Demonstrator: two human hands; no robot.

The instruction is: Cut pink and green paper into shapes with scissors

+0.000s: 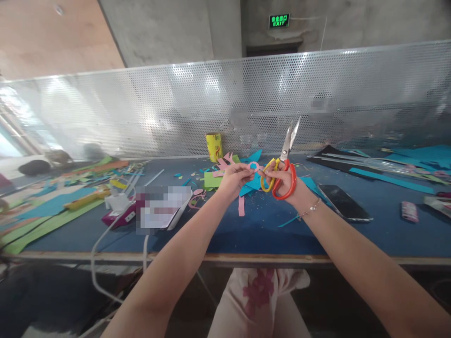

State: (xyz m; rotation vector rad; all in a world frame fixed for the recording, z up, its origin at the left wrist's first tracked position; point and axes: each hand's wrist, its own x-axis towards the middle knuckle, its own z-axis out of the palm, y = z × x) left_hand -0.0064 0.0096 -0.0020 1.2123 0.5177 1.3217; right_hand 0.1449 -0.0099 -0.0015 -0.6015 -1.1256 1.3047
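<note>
Over the blue table, my left hand [237, 181] is closed, its fingertips pinching a small pink paper ring [253, 165]. My right hand [284, 180] is closed too, with scissors [286, 146] hanging on it; they have a red and a yellow handle loop, and their blades point up and away, slightly apart. The fingertips of my right hand also meet the right side of the ring. Whether they grip it or only touch it I cannot tell. Under and behind my hands lie blue paper pieces [251, 188], pink scraps [241, 206] and green paper [212, 180].
A yellow roll [214, 147] stands by the perforated metal screen [169, 112]. On the right lie a dark phone [343, 203] and blue paper strips [391, 180]. A blurred-out device with a white cable [94, 263] sits left, near coloured paper sheets [66, 206].
</note>
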